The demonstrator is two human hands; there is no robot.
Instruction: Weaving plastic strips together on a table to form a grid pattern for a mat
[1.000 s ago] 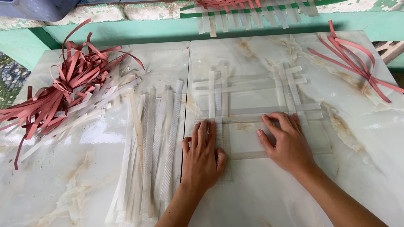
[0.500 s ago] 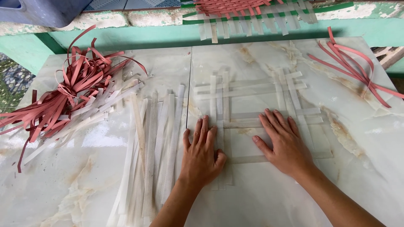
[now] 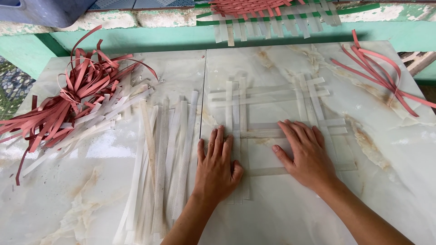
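A loose lattice of translucent white strips (image 3: 277, 102) lies flat on the pale marble table (image 3: 281, 218). My left hand (image 3: 218, 165) presses palm down on the lattice's lower left, over two upright strips. My right hand (image 3: 306, 154) rests flat on its lower middle, fingers spread over the crossing strips. Neither hand grips anything.
Several loose white strips (image 3: 163, 159) lie side by side left of my hands. A tangled heap of red strips (image 3: 77, 97) sits at the far left, a smaller red bunch (image 3: 381, 72) at the far right. A partly woven red and white mat (image 3: 263, 13) hangs over the green ledge behind.
Both hands have stayed flat on the lattice, sliding slightly toward me. The camera view has shifted a little; the strips look unmoved.
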